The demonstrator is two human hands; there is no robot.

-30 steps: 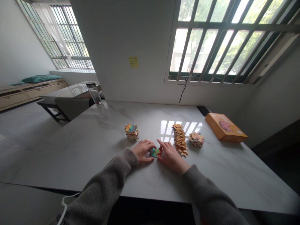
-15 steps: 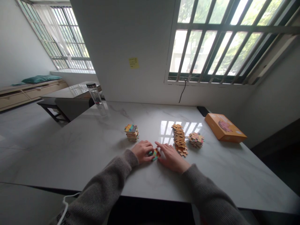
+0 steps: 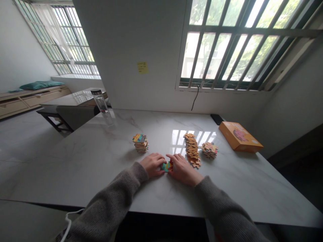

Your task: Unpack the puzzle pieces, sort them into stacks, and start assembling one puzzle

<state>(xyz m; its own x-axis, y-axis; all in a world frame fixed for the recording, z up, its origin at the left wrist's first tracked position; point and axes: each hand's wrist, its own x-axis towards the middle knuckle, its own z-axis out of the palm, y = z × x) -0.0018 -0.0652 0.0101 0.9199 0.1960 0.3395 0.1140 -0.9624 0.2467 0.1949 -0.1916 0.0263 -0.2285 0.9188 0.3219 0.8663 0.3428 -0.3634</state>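
Observation:
My left hand (image 3: 152, 165) and my right hand (image 3: 182, 169) rest on a white marble table (image 3: 101, 164), their fingertips on both sides of a small cluster of colourful jigsaw pieces (image 3: 167, 166). The hands hide part of that cluster. Beyond my left hand stands a neat stack of jigsaw pieces (image 3: 140, 143). Beyond my right hand lie a tall, leaning row of stacked pieces (image 3: 192, 150) and a looser pile of pieces (image 3: 209, 150).
An orange puzzle box (image 3: 240, 137) lies at the table's right side, near a black phone (image 3: 217, 119). A clear glass bottle (image 3: 100, 102) stands at the far left corner. The wall behind has a yellow sticky note (image 3: 142, 67) and a barred window (image 3: 227, 43).
My hands have drawn closer together, and my right fingers now cover more of the coloured pieces. The camera view has shifted slightly.

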